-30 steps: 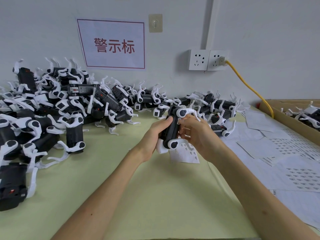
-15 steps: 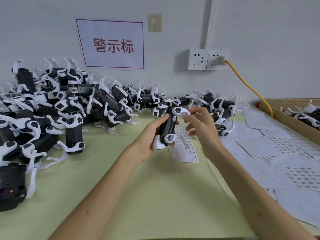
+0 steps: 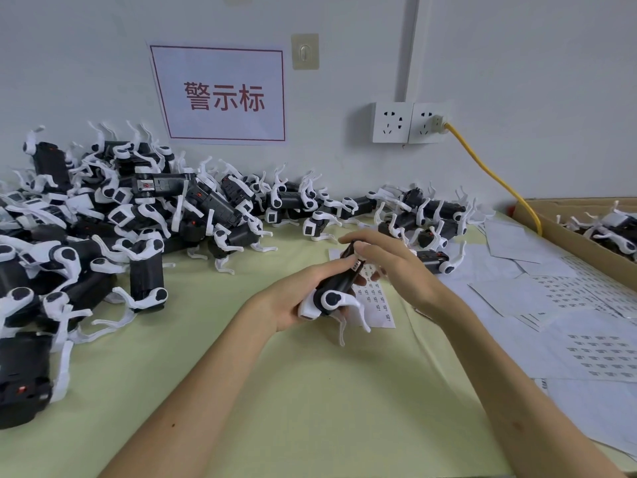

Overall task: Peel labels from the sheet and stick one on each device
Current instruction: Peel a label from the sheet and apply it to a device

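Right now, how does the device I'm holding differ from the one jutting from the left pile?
Your left hand grips the held device off the mat; the jutting device rests there untouched. A white label shows on the held device, none on the jutting device. Both are black with white legs.

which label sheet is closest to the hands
The narrow label sheet lying directly beneath the held device; the other sheets lie scattered farther right, beside the cardboard box.
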